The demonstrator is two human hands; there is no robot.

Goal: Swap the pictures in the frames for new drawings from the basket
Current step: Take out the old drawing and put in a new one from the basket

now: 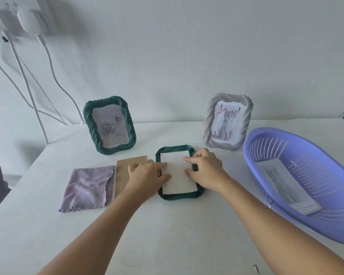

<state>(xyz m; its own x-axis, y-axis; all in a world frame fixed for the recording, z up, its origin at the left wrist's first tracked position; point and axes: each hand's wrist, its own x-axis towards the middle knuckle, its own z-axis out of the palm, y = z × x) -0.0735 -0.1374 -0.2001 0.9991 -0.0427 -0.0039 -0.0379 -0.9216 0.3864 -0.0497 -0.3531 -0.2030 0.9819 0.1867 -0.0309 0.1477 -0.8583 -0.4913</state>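
Head view: a dark green frame lies face down on the white table, with a white sheet set into its back. The left hand rests at the frame's left edge, its fingertips on the left side of the sheet with the fingers loosely bent; the right hand lies over the frame's right edge, fingers curled onto the sheet's right side. I cannot tell whether either hand pinches the sheet or only presses it. Under and just left of the left hand lies a brown backing board, and further left a lilac cloth overlapping it. Beyond the left hand a second green frame with a rose picture stands upright. Beyond the right hand stands a grey frame holding a cat picture. Right of the right hand, well apart, sits a purple basket holding cat drawings.
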